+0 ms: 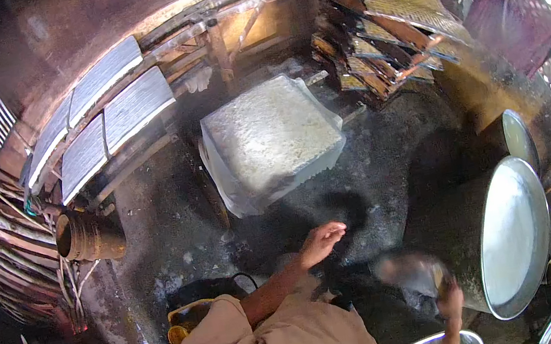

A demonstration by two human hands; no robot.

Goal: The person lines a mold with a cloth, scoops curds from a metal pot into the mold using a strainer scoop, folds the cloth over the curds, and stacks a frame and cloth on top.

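Observation:
My left hand [323, 243] is held out above the dark floor, fingers loosely bent and nothing visible in them. At the lower right, my right hand [450, 302] is closed round the handle of a motion-blurred metal scoop [412, 274]; its exact shape cannot be made out. Under my right forearm is the rim of a pale, shiny basin [473, 342], partly cut off by the frame. Ahead of both hands stands a square block-like form [270, 133] covered with pale cloth or sheeting, its top whitish and lumpy.
To the right, a large round vessel [514, 236] holds whitish liquid, with another vessel [519, 139] behind it. Stacked trays and boards [402, 18] lean at the back right. Flat white panels [137, 107], a rusty bucket [89, 235] and bundled sticks [4, 241] are on the left.

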